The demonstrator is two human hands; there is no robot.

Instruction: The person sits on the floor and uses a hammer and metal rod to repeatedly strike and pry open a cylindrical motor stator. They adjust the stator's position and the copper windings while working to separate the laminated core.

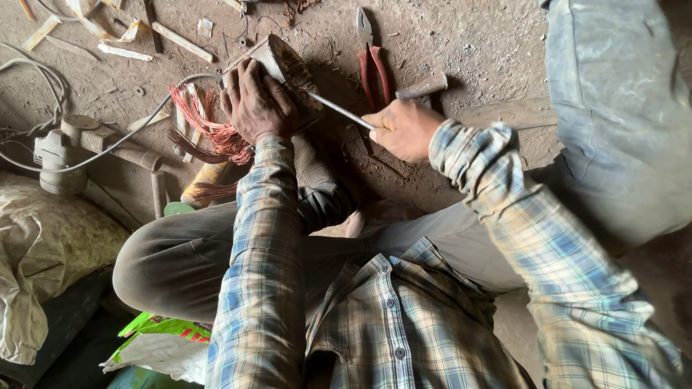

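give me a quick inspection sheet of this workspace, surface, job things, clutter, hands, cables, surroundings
surface: dusty dirt floor, strewn with scraps.
job's things: dark metal motor core on the floor; bundle of copper wire spills out beside it; thin metal rod points into the core.
clutter: red-handled pliers, hammer, wood and paper strips.
grips: left hand presses on the core; right hand is closed on the rod.
cables: white cable runs to an angle grinder.
surroundings: crumpled sack at left, green and white bag below; another person's grey trouser leg at right.
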